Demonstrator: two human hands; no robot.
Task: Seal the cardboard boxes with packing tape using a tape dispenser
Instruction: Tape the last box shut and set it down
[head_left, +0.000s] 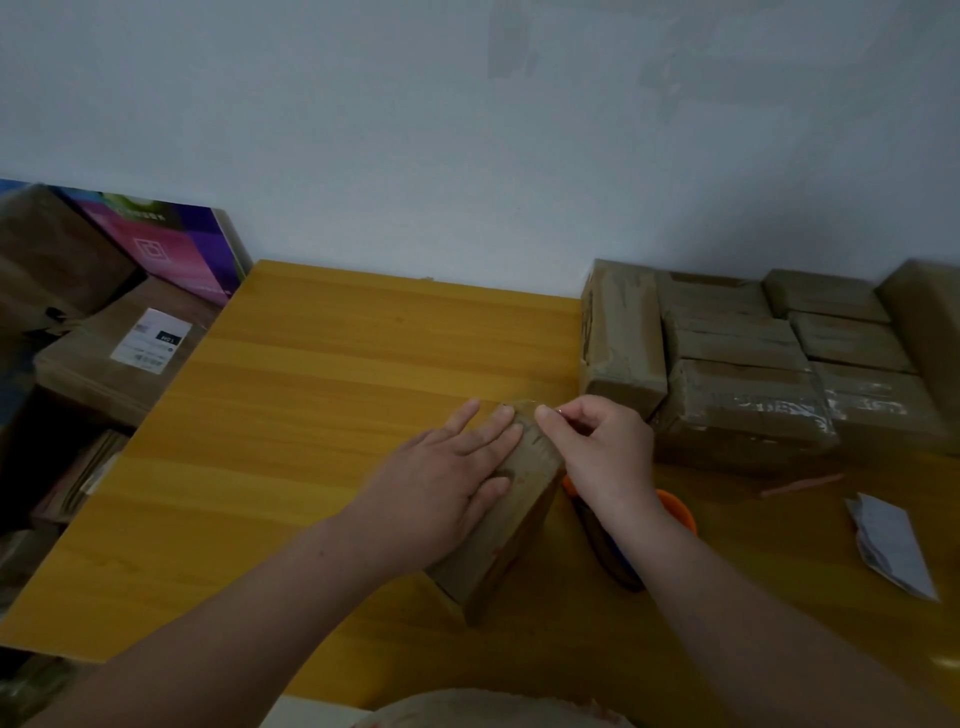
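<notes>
Centrally on the smooth yellow wood-grain counter (311, 395), against a pale wall (467, 130), a brown cardboard box (537, 460) lies under the flat left hand (441, 483); the right hand (608, 452) pinches glossy tape (523, 402) at its twelve-o'clock end.

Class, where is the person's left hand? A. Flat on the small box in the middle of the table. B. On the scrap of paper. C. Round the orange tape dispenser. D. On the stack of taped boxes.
A: the left hand lies flat, fingers straight, on the small box, while the right hand pinches tape at its far end.
</notes>
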